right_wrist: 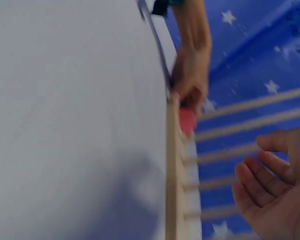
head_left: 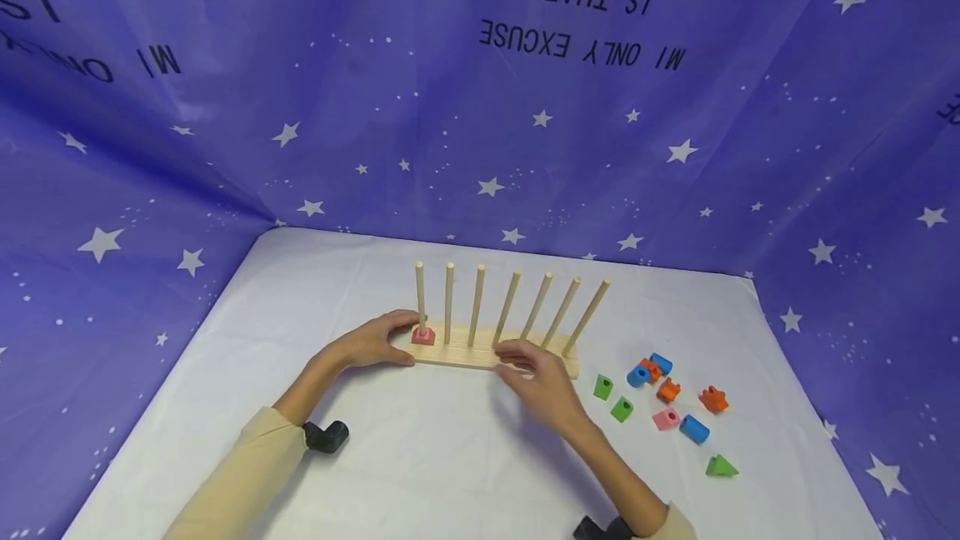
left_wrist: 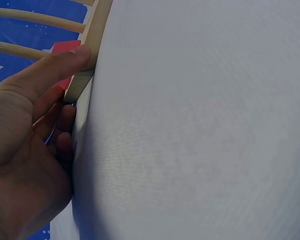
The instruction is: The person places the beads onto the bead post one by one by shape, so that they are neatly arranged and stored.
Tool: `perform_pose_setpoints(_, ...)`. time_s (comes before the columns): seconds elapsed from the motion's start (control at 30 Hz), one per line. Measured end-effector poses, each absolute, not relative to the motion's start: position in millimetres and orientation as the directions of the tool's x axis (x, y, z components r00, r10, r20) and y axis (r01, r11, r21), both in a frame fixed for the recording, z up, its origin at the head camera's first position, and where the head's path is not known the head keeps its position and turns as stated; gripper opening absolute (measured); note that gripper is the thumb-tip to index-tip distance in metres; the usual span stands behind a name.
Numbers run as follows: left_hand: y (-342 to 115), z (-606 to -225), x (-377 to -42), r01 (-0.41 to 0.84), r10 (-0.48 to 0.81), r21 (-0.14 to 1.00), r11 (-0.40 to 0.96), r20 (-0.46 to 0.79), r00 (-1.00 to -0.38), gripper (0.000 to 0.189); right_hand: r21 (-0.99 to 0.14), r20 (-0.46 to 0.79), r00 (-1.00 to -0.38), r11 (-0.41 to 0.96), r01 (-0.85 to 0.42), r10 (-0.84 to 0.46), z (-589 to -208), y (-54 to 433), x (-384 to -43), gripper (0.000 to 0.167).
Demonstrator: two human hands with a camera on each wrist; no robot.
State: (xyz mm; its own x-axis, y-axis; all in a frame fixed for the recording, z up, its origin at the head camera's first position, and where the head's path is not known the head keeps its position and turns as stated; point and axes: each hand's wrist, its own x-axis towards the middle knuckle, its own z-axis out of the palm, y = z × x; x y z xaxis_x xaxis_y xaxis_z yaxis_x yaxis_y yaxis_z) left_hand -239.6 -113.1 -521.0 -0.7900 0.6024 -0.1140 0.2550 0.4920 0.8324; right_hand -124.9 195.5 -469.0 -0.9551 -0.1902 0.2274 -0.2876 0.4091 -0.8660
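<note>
A wooden peg board [head_left: 465, 357] with a row of several upright pegs lies on the white cloth. On its leftmost peg sits a dark pink block [head_left: 423, 337], down against the base. My left hand [head_left: 372, 343] grips the board's left end; in the left wrist view the thumb [left_wrist: 72, 59] lies along the base beside the block, its other fingers curled behind. My right hand [head_left: 546, 386] hovers over the right half of the board, fingers loosely bent. The right wrist view shows nothing in its palm [right_wrist: 282, 200].
Loose blocks lie right of the board: blue cylinders [head_left: 694, 429], orange notched pieces [head_left: 714, 399], green pieces [head_left: 622, 409] and a light pink block [head_left: 666, 418]. A green triangular block [head_left: 722, 466] lies nearest the front. A blue star-printed curtain [head_left: 480, 148] surrounds the table.
</note>
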Motion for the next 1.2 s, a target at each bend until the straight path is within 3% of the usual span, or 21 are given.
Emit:
perform_pose_setpoints(0.13, -113.8, -521.4, -240.0, 0.262, 0.601, 0.827, 0.498, -0.112, -0.791, 0.078, -0.726, 0.332, -0.941, 0.618, -0.301, -0.068, -463.4, 253.5, -102.7, 0.026)
perform_pose_setpoints(0.27, -114.1, -521.9, -239.6, 0.261, 0.598, 0.824, 0.503, -0.115, -0.793, 0.079, -0.599, 0.345, -0.938, 0.778, -0.189, 0.038, -468.4, 314.2, -81.2, 0.029)
perform_pose_setpoints(0.4, -113.2, -521.1, -238.9, 0.252, 0.596, 0.828, 0.501, -0.119, -0.794, 0.079, -0.517, 0.301, -0.948, 0.853, -0.072, 0.103, -474.5, 365.6, -62.0, 0.030)
perform_pose_setpoints(0.53, -112.0, -520.1, -239.3, 0.275, 0.606, 0.820, 0.502, -0.106, -0.789, 0.079, -0.486, 0.175, -0.978, 0.874, 0.015, 0.114, -478.4, 398.5, -50.6, 0.033)
perform_pose_setpoints(0.7, -112.4, -520.7, -239.7, 0.255, 0.599, 0.826, 0.503, -0.121, -0.791, 0.079, -0.487, -0.005, -0.993, 0.867, 0.107, 0.119, -486.0, 413.2, -51.9, 0.039)
perform_pose_setpoints(0.8, -113.3, -521.2, -239.9, 0.248, 0.592, 0.825, 0.508, -0.125, -0.796, 0.079, -0.488, -0.053, -0.991, 0.863, 0.134, 0.124, -490.5, 413.3, -56.6, 0.039)
perform_pose_setpoints(1.1, -112.4, -525.8, -241.8, 0.283, 0.608, 0.818, 0.501, -0.100, -0.788, 0.078, -0.446, -0.122, -0.983, 0.878, 0.175, 0.135, -497.1, 414.0, -59.9, 0.040)
perform_pose_setpoints(1.2, -112.9, -525.4, -241.0, 0.276, 0.598, 0.814, 0.511, -0.107, -0.794, 0.079, -0.447, -0.072, -0.989, 0.882, 0.147, 0.128, -498.1, 414.0, -59.0, 0.037)
